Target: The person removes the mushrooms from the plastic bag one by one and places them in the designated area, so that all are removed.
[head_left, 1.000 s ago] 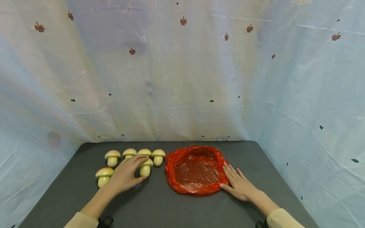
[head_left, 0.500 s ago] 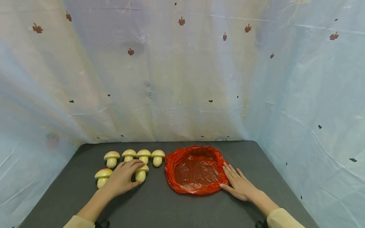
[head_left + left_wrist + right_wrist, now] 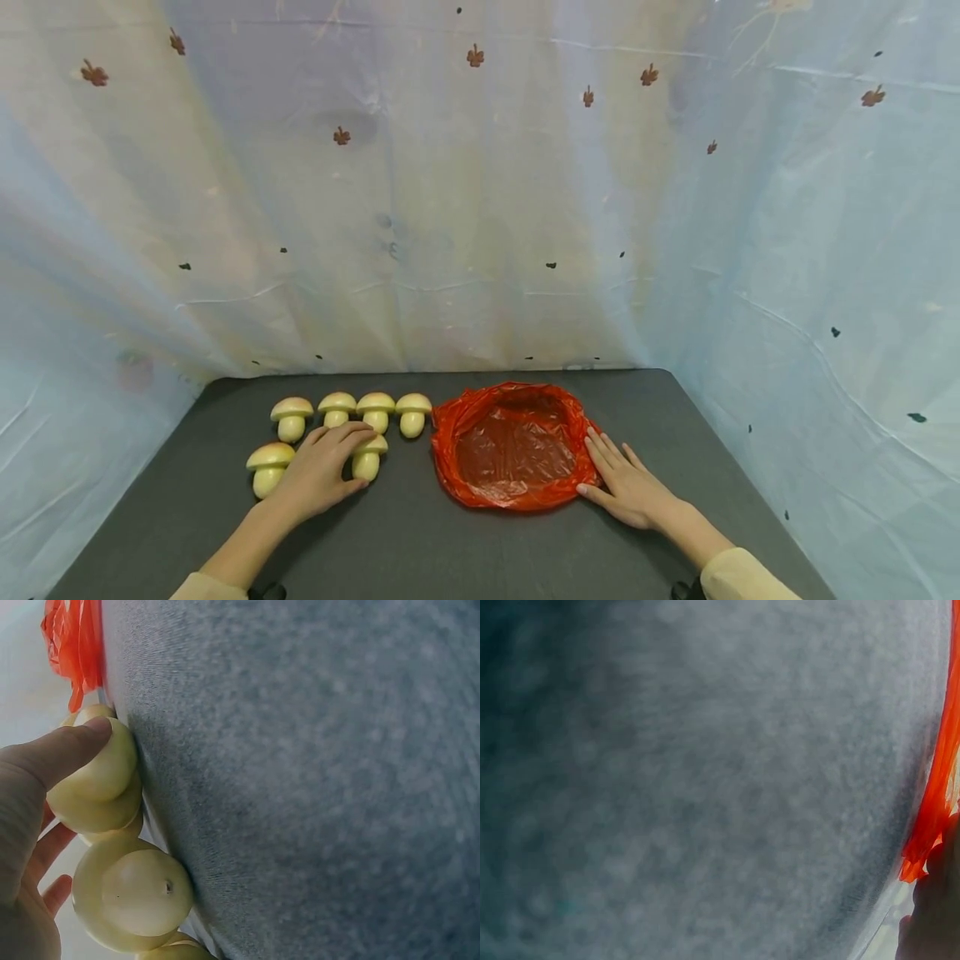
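Several pale yellow toy mushrooms stand on the dark grey table [image 3: 420, 542] at the left. My left hand [image 3: 352, 458] grips one mushroom [image 3: 369, 463] in the front row, fingers over its cap and thumb at its near side. In the left wrist view the thumb [image 3: 52, 754] presses that mushroom [image 3: 105, 776], with another mushroom [image 3: 135, 900] beside it. A red plastic bag [image 3: 513, 446] lies spread open at the centre. My right hand [image 3: 607, 471] lies flat on the table, fingers straight, touching the bag's right edge [image 3: 937, 787].
A row of mushrooms [image 3: 375, 410] stands behind my left hand, and one more mushroom [image 3: 270, 467] to its left. A pale blue curtain [image 3: 480, 208] with small leaf prints closes in the table at the back and both sides.
My left hand has drawn the gripped mushroom a little to the left and toward me. The right hand and the red bag have stayed put.
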Motion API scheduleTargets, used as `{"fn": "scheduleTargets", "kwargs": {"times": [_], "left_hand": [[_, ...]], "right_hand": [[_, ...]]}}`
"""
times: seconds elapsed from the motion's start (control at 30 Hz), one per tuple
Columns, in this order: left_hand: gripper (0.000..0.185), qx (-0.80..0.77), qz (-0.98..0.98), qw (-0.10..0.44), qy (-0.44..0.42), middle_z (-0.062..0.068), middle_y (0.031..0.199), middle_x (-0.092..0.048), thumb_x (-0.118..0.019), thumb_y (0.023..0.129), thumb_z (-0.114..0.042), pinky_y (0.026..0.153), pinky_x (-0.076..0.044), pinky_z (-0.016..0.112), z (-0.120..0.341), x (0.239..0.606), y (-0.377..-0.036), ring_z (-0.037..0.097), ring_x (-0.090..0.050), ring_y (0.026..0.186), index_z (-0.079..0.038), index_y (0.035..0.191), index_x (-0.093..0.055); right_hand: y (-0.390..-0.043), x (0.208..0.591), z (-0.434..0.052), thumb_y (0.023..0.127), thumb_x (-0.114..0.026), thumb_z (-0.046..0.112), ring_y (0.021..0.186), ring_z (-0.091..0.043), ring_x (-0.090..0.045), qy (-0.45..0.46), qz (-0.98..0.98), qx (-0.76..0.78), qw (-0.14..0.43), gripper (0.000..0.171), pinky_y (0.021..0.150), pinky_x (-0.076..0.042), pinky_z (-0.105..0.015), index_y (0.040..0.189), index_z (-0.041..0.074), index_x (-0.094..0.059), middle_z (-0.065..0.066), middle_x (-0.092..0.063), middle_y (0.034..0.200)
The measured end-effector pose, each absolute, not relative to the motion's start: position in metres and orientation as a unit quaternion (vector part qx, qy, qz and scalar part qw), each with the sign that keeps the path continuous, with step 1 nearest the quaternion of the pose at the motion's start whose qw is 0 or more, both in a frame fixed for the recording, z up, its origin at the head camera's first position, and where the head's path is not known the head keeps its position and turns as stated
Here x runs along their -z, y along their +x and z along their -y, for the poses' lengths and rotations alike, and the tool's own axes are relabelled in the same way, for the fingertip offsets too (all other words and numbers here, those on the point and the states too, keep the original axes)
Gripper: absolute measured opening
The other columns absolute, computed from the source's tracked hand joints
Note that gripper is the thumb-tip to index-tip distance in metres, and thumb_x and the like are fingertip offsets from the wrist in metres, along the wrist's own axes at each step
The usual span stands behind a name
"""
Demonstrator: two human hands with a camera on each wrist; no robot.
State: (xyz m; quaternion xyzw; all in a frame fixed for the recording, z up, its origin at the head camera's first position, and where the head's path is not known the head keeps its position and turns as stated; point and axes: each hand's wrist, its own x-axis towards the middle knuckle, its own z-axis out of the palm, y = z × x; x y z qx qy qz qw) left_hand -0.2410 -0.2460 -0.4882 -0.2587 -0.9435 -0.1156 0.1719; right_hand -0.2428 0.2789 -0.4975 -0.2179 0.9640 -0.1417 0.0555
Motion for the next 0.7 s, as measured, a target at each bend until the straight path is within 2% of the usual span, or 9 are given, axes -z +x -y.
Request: {"fn": "scheduleTargets", "kwargs": {"times": [0.23,0.43,0.57,0.7], "left_hand": [[0.079,0.119,0.937,0.195,-0.266,0.012,0.138,-0.062,-0.101,0.065,-0.026,0.102,-0.044,0.062,0.247,0.49,-0.241,0.032,-0.061,0.124,-0.009,0.135,-0.067],[0.08,0.127,0.943,0.171,-0.257,0.013,0.145,-0.058,-0.098,0.071,-0.028,0.106,-0.042,0.063,0.248,0.49,-0.24,0.033,-0.059,0.129,-0.009,0.141,-0.064],[0.078,0.141,0.942,0.168,-0.253,0.013,0.149,-0.056,-0.094,0.078,-0.031,0.107,-0.041,0.063,0.251,0.487,-0.24,0.034,-0.057,0.131,-0.008,0.145,-0.061],[0.073,0.134,0.94,0.196,-0.243,0.013,0.149,-0.056,-0.088,0.084,-0.035,0.105,-0.043,0.063,0.257,0.48,-0.236,0.034,-0.058,0.13,-0.008,0.145,-0.06]], "right_hand": [[-0.24,0.496,-0.28,0.105,-0.047,0.061,0.158,-0.039,-0.013,-0.217,-0.964,0.146,0.056,0.087,0.123,-0.009,-0.067,0.165,0.002,-0.022,-0.016,-0.015,0.172],[-0.238,0.497,-0.281,0.106,-0.048,0.059,0.158,-0.039,-0.015,-0.216,-0.965,0.142,0.036,0.086,0.123,-0.01,-0.066,0.165,0.003,-0.021,-0.015,-0.016,0.172],[-0.237,0.495,-0.28,0.106,-0.053,0.053,0.156,-0.037,-0.023,-0.215,-0.967,0.137,-0.018,0.08,0.123,-0.016,-0.066,0.165,0.006,-0.027,-0.012,-0.023,0.171],[-0.237,0.489,-0.278,0.105,-0.058,0.048,0.154,-0.038,-0.029,-0.206,-0.966,0.133,-0.084,0.076,0.121,-0.021,-0.067,0.164,0.007,-0.032,-0.01,-0.029,0.17]]}}
